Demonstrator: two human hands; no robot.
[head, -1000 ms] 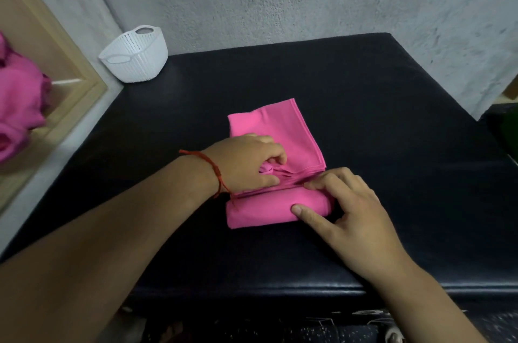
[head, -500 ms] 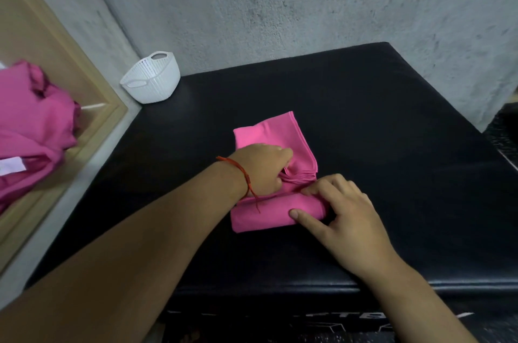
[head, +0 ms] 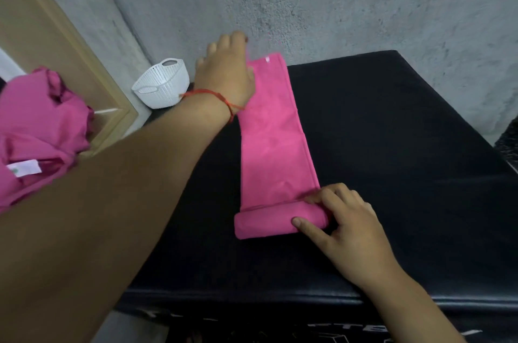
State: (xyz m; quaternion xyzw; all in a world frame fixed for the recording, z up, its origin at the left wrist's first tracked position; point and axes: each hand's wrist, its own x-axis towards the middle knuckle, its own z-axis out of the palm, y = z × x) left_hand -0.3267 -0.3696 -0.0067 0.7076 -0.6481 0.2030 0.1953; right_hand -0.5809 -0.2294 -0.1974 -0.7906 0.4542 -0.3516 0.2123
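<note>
Close in on the black worktop [head: 392, 152], the right hand [head: 346, 223] pinches the pink cloth [head: 273, 146] by its rolled near end between thumb and fingers [head: 313, 198], the strip stretching away to the left hand [head: 225, 73], which grips the far end with curled fingers.

I count two hands: my left hand [head: 227, 71] and my right hand [head: 344, 219]. One pink cloth [head: 273, 141] runs between my fingers. One red string [head: 213, 94] is behind my left fingers. One white basket [head: 162, 85] sits just left of them. One pile of pink clothes [head: 36, 129] lies further left.
</note>
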